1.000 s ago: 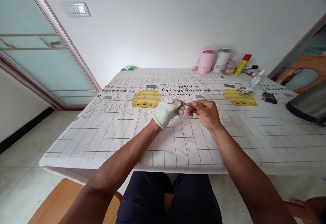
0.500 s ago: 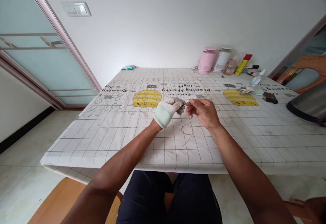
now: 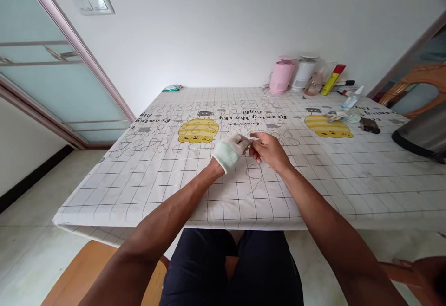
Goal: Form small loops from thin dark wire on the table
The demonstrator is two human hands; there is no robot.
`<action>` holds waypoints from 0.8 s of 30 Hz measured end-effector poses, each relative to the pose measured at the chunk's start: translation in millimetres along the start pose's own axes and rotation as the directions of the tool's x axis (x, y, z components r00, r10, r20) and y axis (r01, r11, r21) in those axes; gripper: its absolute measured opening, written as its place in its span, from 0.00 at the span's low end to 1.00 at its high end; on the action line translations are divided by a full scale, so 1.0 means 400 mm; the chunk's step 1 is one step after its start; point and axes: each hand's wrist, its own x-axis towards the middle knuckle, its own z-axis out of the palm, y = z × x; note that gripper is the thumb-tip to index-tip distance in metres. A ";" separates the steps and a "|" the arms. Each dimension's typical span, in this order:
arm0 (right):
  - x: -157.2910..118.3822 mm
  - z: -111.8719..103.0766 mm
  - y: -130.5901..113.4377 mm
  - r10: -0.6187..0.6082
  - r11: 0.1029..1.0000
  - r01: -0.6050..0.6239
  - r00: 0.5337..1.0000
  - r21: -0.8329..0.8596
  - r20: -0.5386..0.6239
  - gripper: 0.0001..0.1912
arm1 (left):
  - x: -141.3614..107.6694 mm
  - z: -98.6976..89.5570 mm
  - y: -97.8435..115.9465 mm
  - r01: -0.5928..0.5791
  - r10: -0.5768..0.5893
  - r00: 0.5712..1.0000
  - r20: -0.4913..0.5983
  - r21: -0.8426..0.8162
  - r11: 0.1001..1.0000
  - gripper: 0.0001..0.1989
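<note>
My left hand (image 3: 232,150), in a pale green and grey glove, is closed with its fingertips pinched together above the tablecloth. My bare right hand (image 3: 267,150) meets it at the fingertips, its thumb and fingers bent and its index finger extended. Whatever lies between the fingertips is too small to make out. Just below the hands, a thin wire loop (image 3: 253,172) with a loose tail lies on the cloth. Many similar thin wire rings (image 3: 167,132) are spread over the left and middle of the table.
A pink device (image 3: 281,76), a white device (image 3: 304,74), a spray bottle and a yellow-red tube (image 3: 333,79) stand by the wall. At right are a crumpled glove (image 3: 343,116), a dark small item (image 3: 369,125) and a metal kettle (image 3: 423,134). A green packet (image 3: 172,87) lies at the back left.
My hands have come together at the fingertips, the right one moving left, its index finger now straighter. The whole view has shifted slightly.
</note>
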 end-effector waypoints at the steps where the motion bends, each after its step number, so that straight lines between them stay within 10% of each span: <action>1: 0.001 0.001 -0.001 -0.004 1.000 0.004 1.000 -0.010 -0.019 0.23 | 0.000 0.001 0.002 0.012 -0.012 1.000 -0.011 -0.003 1.000 0.13; 17: -0.008 0.006 -0.010 -0.120 0.905 0.069 0.988 -0.419 -0.097 0.22 | -0.008 0.008 0.009 -0.024 0.017 0.998 0.060 0.113 0.993 0.15; 24: -0.010 0.005 -0.013 -0.185 0.872 0.107 0.976 -0.477 -0.119 0.24 | -0.004 0.007 0.010 0.091 -0.086 0.995 0.056 -0.097 0.991 0.11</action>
